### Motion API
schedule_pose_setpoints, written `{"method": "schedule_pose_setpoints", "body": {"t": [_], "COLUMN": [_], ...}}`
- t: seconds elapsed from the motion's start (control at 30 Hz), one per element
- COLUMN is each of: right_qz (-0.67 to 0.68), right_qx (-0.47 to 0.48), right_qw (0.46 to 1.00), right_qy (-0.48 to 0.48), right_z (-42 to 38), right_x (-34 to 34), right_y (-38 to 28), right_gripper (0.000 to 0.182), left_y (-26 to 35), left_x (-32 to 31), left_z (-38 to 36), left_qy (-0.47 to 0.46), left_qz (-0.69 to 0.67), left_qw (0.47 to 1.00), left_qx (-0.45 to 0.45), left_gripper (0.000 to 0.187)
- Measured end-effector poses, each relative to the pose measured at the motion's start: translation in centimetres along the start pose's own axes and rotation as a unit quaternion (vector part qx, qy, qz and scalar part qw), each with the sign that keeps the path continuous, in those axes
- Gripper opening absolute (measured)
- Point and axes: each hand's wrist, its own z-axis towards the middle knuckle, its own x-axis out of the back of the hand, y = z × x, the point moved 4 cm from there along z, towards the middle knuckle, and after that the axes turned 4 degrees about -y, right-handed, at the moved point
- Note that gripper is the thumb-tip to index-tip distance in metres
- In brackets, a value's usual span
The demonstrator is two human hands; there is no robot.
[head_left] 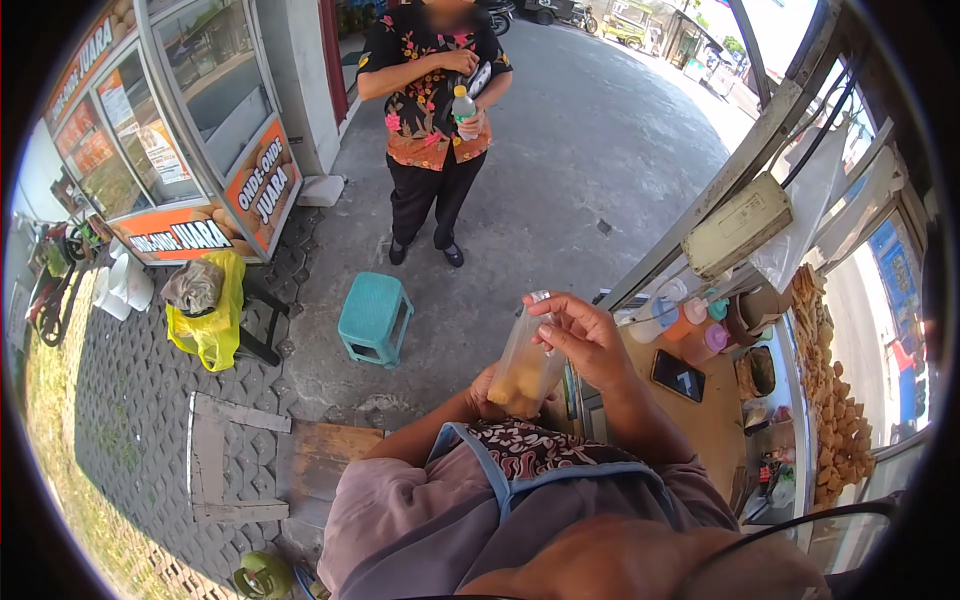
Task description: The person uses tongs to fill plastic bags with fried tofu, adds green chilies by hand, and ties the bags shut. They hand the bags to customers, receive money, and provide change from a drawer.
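Observation:
In front of my chest is a clear plastic bag (521, 352) with several yellowish-brown pieces of food (522, 388) at its bottom. My left hand (484, 391) is closed round the bag's lower part from the side, its fingers partly hidden behind the bag. At the top, my right hand (585, 338) pinches the bag's upper edge between thumb and fingers. The bag hangs slightly tilted between both hands, over my patterned apron (535, 450).
Facing me stands a person (440, 110) holding a bottle (463, 106). A turquoise stool (372, 308) is on the pavement and a wooden bench (330, 455) at left. To my right, the cart counter (690, 430) holds a phone (678, 376), squeeze bottles (686, 320) and piled fried snacks (840, 430).

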Motion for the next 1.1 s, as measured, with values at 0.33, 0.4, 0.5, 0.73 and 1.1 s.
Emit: {"method": "schedule_pose_setpoints", "body": {"t": [0.33,0.4,0.5,0.73,1.1], "right_qz": [0.007,0.012,0.008,0.010,0.018], "right_qx": [0.010,0.017,0.020,0.018,0.014], "right_qw": [0.999,0.999,1.000,1.000,1.000], "right_qy": [0.035,0.027,0.022,0.013,0.002], "right_z": [-0.1,0.0,0.2,0.7,0.7], "right_x": [0.8,0.7,0.5,0.2,0.1], "right_y": [0.6,0.8,0.9,1.5,1.7], "right_gripper": [0.022,0.022,0.022,0.021,0.021], "left_y": [0.3,0.3,0.0,-0.2,-0.3], "left_x": [-0.1,0.1,1.1,1.8,1.3], "left_z": [0.2,0.2,0.2,0.0,-0.1], "left_qy": [-0.016,-0.012,0.016,0.038,0.023], "left_qz": [0.016,0.005,0.018,0.020,-0.013], "left_qw": [0.999,0.999,0.999,0.999,1.000], "left_qx": [0.030,0.032,0.027,0.026,0.013], "left_gripper": [0.059,0.059,0.057,0.055,0.052]}}
